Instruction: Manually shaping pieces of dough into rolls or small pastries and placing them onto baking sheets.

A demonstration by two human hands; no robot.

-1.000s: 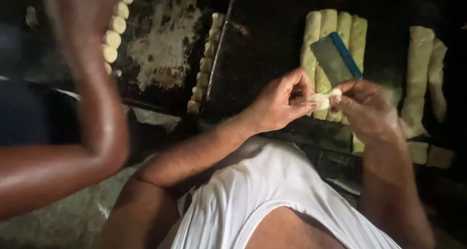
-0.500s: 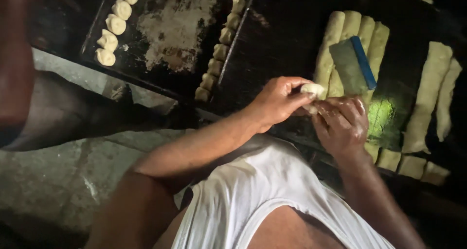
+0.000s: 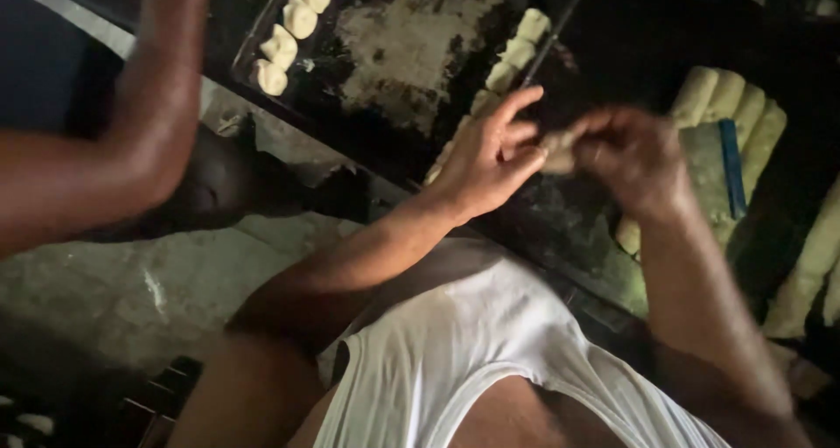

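Both hands, left hand (image 3: pixel 490 155) and right hand (image 3: pixel 630 159), pinch one dough piece (image 3: pixel 558 150) between them above the tray (image 3: pixel 411 72), few shaped pieces (image 3: pixel 289 37) along its edges, dough logs (image 3: pixel 744 115) uncut.

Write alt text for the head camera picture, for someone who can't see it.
Seen from above, a person's left hand and right hand work a small piece of dough between them over a dark baking tray lined with dough pieces. Dough logs and a blue-edged scraper lie to the right; another person's arm crosses the left side.
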